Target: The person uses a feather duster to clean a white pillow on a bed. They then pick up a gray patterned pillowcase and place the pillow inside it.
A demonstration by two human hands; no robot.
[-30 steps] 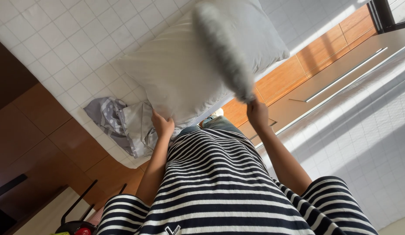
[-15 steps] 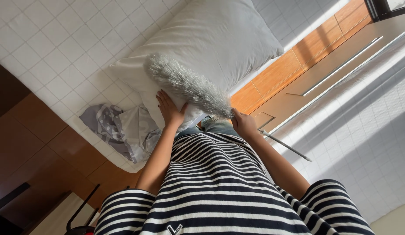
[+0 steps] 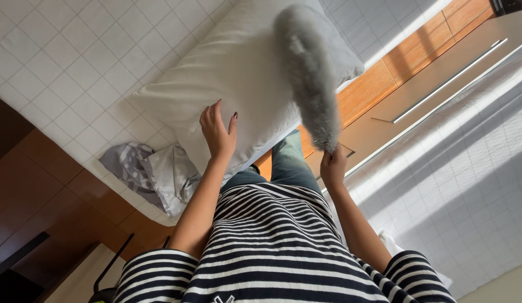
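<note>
Left hand (image 3: 217, 132) flat on plump white pillow (image 3: 244, 84); right hand (image 3: 333, 166) clamped around fluffy grey duster (image 3: 308, 73).

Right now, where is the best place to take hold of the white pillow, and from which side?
Probably the pillow's near short edge, from the person's side. The left hand already rests open there, while the right hand holds the grey fluffy duster over its far half.

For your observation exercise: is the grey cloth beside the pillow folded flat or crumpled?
Crumpled. The cloth lies bunched in uneven creases at the bed's edge, next to the pillow.
</note>
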